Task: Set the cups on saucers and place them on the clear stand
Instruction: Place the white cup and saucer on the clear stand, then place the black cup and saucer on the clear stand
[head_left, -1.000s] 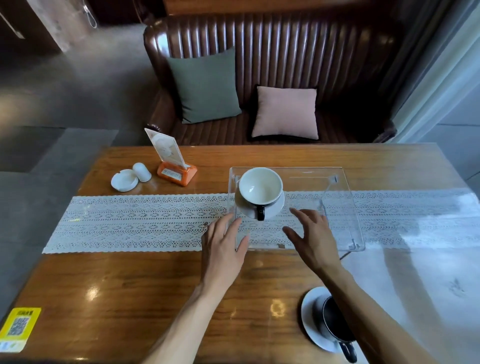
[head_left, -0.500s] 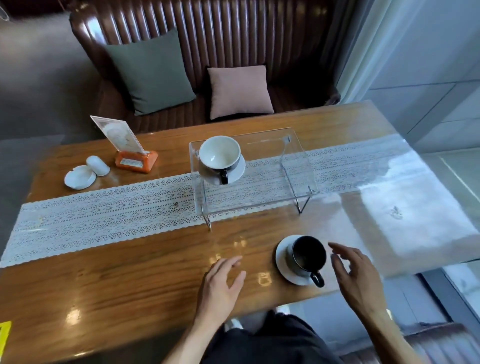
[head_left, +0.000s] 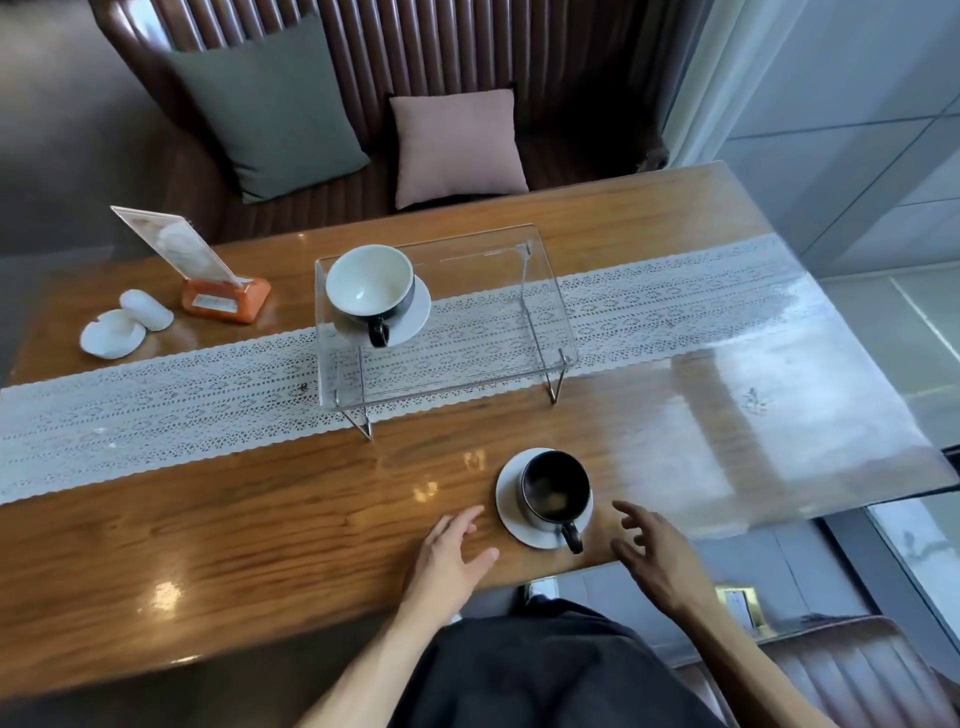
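Note:
A white-lined cup (head_left: 368, 283) with a dark handle sits on a white saucer (head_left: 414, 318) on the left part of the clear stand (head_left: 498, 312), which straddles the lace runner. Near the table's front edge a black cup (head_left: 555, 491) stands on a second white saucer (head_left: 506, 499), handle pointing toward me. My left hand (head_left: 451, 553) lies open on the wood just left of that saucer, fingers spread, not touching it. To the saucer's right hovers my right hand (head_left: 652, 553), open with curled fingers, a short gap from the cup handle.
A lace runner (head_left: 156, 410) crosses the wooden table (head_left: 234, 525). An orange sign holder (head_left: 223, 299) and a white ashtray (head_left: 111, 338) sit at the back left. A leather sofa with a green cushion (head_left: 270, 104) and a pink cushion (head_left: 457, 145) lies beyond.
Both hands drew back from the clear stand to the front edge and now flank the black cup and saucer. The view swung right and downward.

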